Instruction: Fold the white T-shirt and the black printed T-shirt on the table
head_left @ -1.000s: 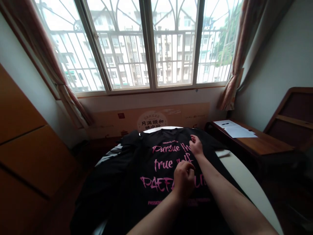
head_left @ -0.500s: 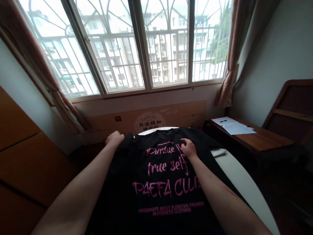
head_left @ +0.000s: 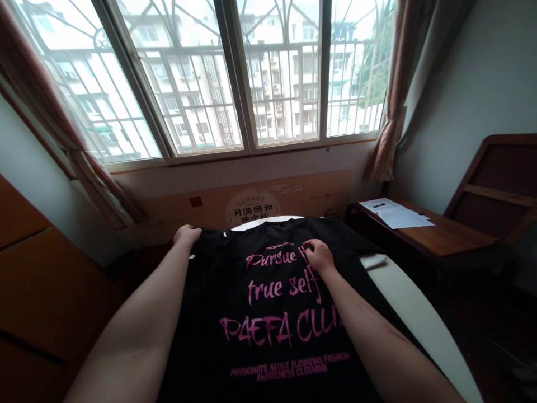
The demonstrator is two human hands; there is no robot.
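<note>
A black T-shirt [head_left: 268, 308] with pink lettering lies spread out, its collar end away from me, over a white rounded board or tabletop [head_left: 423, 302]. My left hand [head_left: 187, 235] is closed on the shirt's sleeve at the far left corner, holding the fabric out to the side. Near the top lines of lettering, my right hand [head_left: 319, 254] rests low over the shirt with fingers loosely bent and a small gap at the thumb. No fabric shows bunched in it. The right sleeve drapes towards the board's right edge.
To the right stands a wooden table [head_left: 457, 238] with white papers [head_left: 396, 212] and a dark pen-like item on them. A folded wooden frame [head_left: 495, 184] leans behind it. A printed cardboard panel [head_left: 289, 196] stands under the window. An orange-brown cabinet [head_left: 46, 291] is at left.
My left hand has moved slightly outward to the left with the sleeve, which stretches further. My right hand stays over the upper lettering. The whole view has shifted slightly.
</note>
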